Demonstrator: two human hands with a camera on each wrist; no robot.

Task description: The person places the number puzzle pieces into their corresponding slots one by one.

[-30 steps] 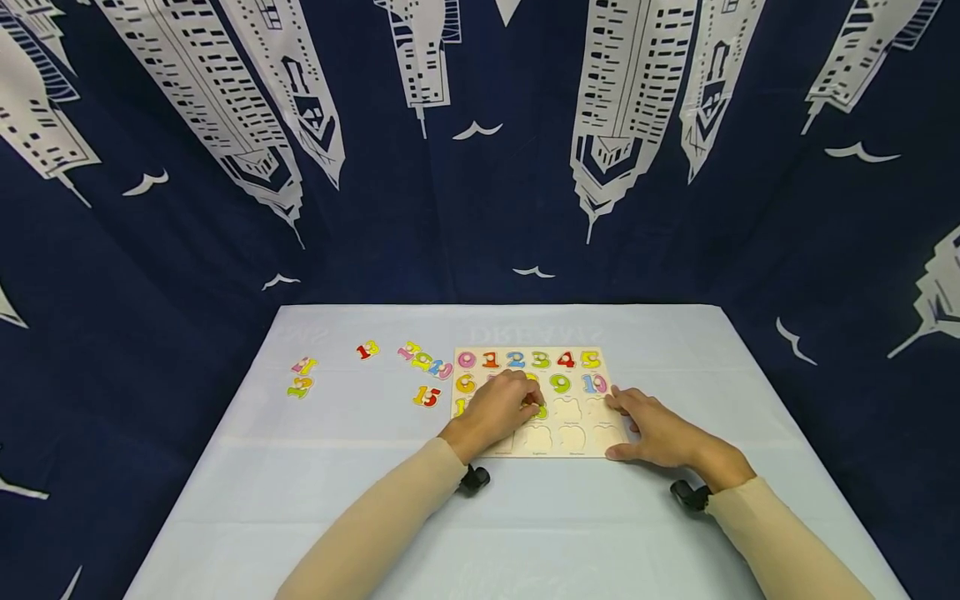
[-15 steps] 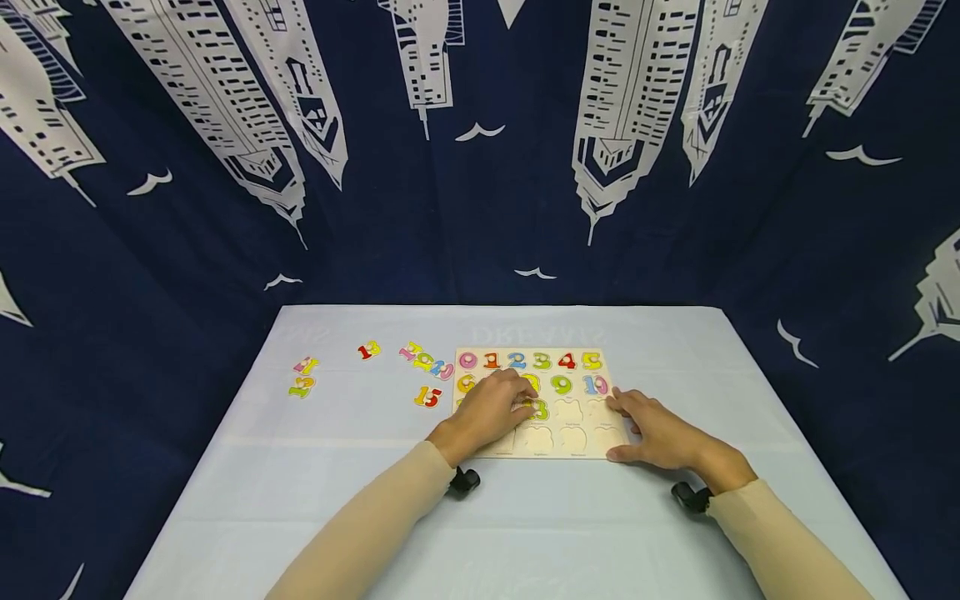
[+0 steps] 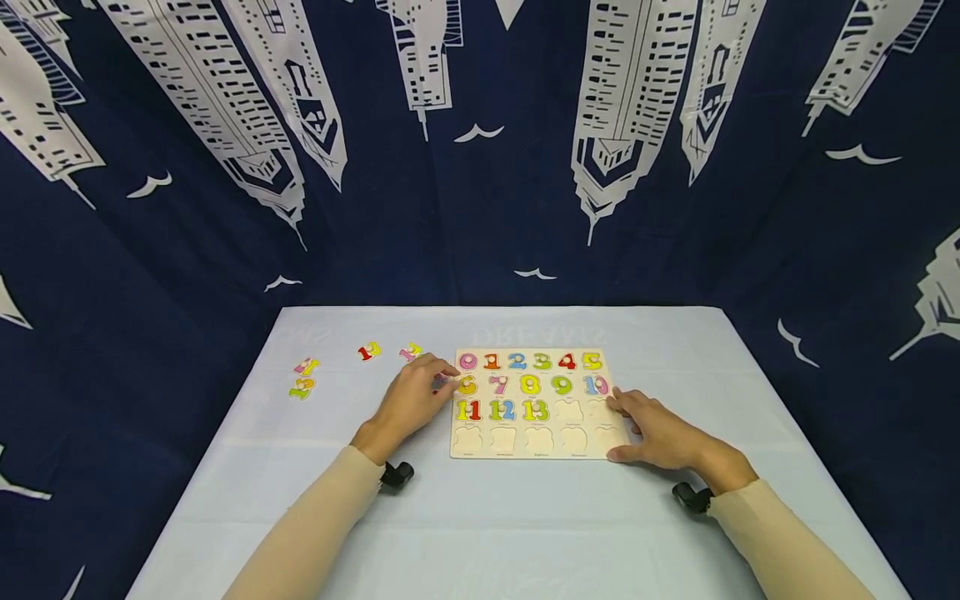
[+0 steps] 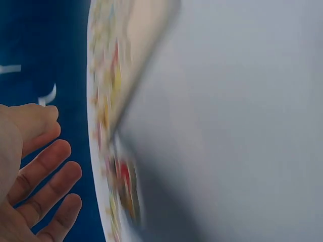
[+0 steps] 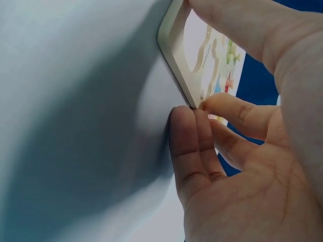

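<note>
A wooden number puzzle board (image 3: 540, 440) lies on the white table, with number pieces in its upper rows and bare recesses below. In the third row sits a green and yellow 13 piece (image 3: 536, 410). My left hand (image 3: 414, 396) hovers at the board's left edge, over loose number pieces that it mostly hides. Its fingers are loosely bent in the left wrist view, with nothing visible between them. My right hand (image 3: 660, 429) rests against the board's right edge. Up close, its thumb lies on the corner and extended fingertips (image 5: 182, 121) touch the rim.
Loose number pieces lie left of the board: a red and yellow one (image 3: 369, 351), a pink and yellow one (image 3: 411, 351), and two at the far left, one pink (image 3: 306, 366) and one yellow-green (image 3: 302, 388). A dark blue printed cloth (image 3: 450, 217) hangs behind the table.
My left hand has let go of the 13 piece, which now lies in the board's third row, and has moved left off the board. My right hand stays at the edge.
</note>
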